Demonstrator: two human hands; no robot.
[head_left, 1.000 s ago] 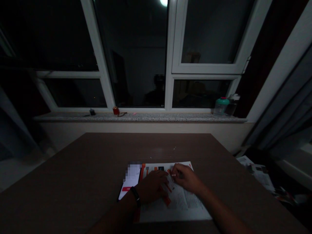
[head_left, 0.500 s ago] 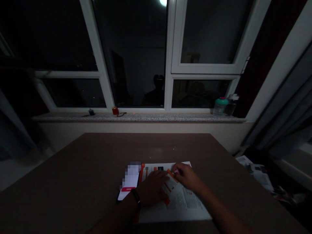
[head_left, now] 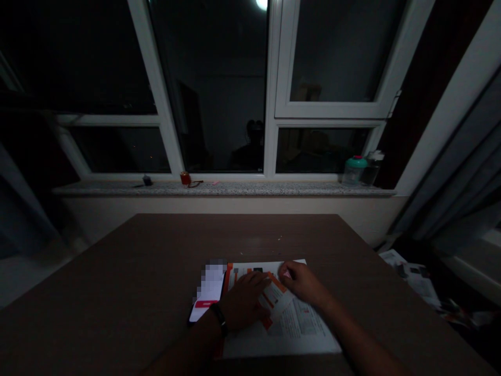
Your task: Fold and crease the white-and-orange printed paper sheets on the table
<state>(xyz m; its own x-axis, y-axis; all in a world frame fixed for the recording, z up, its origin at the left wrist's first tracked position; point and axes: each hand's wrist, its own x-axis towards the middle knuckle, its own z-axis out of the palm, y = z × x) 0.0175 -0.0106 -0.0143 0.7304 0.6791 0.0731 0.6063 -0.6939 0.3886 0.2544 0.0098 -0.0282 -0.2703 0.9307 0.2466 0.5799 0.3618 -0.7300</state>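
Observation:
A printed booklet or sheet [head_left: 289, 337] with orange and white areas lies on the table in front of me. On top of it is a smaller piece of printed paper [head_left: 277, 297] with orange bands, set at a slant. My left hand [head_left: 246, 300], a dark band on its wrist, rests over the small paper's left side with fingers stretched out. Near the paper's upper right edge, my right hand [head_left: 297, 279] has its fingers closed around a small pink thing [head_left: 287, 273], mostly hidden by them; its kind is unclear.
A phone [head_left: 207, 290] with a lit screen lies left of the booklet. White specks [head_left: 279, 238] dot the brown table [head_left: 176, 245]. The windowsill [head_left: 242, 188] holds a red jar [head_left: 185, 178], a small dark bottle [head_left: 147, 180] and a green-lidded bottle [head_left: 355, 169]. Papers [head_left: 410, 277] lie at right.
My right hand has shifted slightly to the right, with the pink thing still in its fingers. The left hand stays on the paper, almost unmoved.

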